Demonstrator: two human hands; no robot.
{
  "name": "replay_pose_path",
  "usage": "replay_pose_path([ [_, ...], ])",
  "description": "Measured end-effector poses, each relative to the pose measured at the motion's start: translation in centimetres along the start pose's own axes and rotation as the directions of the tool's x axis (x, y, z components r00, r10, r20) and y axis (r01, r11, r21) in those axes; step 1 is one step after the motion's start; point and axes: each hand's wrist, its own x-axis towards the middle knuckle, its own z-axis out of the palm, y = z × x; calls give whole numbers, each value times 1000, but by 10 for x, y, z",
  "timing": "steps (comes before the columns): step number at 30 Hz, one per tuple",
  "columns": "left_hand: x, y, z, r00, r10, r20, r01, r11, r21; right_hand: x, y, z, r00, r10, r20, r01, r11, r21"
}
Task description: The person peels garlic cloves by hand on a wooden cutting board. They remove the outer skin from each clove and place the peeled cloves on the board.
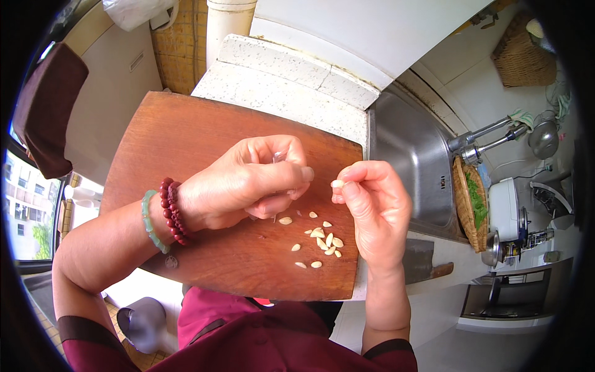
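My left hand [260, 181], with a red bead bracelet [171, 211] and a pale green bangle [152, 222] at its wrist, is curled over the wooden cutting board [195, 135]. Something thin, clear and plastic-like [279, 157] shows between its fingers; most of it is hidden in the palm. Opposite it, my right hand [376, 204] pinches a pale garlic clove [338, 184] between thumb and forefinger. Several peeled garlic cloves [329, 239] lie loose on the board below and between both hands. Small bits of reddish skin [261, 236] lie near them.
A steel sink [409, 158] with a tap [470, 151] adjoins the board on the right. Beyond it stands a woven basket of green leaves [475, 197]. A cleaver [418, 262] lies on the counter right of my right forearm. A speckled ledge [288, 93] runs behind the board.
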Motion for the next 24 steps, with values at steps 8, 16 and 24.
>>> replay_pose_path([
  [8,-1,-4,3,995,100,-4,-97,976,195,2,4,3,992,122,32,-126,973,194],
  [16,-1,-5,9,981,186,-62,-143,896,421,-3,5,12,995,96,-37,-98,994,-52],
  [24,-2,-4,8,982,169,-82,-114,882,458,-6,12,12,978,-210,-6,184,871,-456],
])
